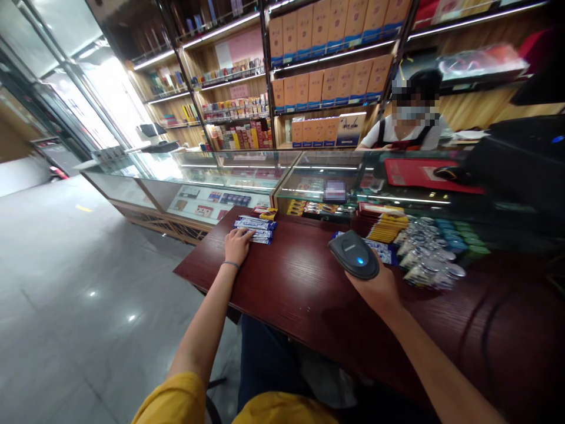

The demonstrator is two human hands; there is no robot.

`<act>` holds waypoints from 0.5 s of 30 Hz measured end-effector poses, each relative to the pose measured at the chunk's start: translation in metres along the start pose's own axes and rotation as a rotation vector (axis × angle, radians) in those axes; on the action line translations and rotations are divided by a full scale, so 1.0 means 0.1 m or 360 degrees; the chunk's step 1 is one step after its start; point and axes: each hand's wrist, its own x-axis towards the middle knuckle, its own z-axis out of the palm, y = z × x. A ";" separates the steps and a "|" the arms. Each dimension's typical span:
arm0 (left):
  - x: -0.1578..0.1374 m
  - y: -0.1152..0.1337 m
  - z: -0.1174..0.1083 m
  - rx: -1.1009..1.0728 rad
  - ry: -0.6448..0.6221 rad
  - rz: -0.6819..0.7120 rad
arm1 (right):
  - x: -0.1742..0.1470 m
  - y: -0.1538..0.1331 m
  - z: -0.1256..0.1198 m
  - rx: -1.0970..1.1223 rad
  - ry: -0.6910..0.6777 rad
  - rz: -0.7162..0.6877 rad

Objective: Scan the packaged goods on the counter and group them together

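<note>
My right hand grips a dark barcode scanner with a blue light, held above the table. The hand partly hides blue-and-white packets lying behind the scanner. On the table's left part, my left hand lies with its fingers stretched out at the near edge of a small pile of blue-and-white packets. Its fingertips touch the nearest packets. Just behind that pile are red-and-yellow packets. The print on the packets is too blurred to read.
On the right of the dark red table stand yellow-brown packets, silver-lidded jars, and blue and green lidded ones. A glass display counter runs behind. A masked person sits beyond it, near a red mat.
</note>
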 end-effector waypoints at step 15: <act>0.17 0.36 -0.07 -0.0846 0.0332 -0.0259 | 0.11 0.26 0.01 0.0065 0.0078 -0.0059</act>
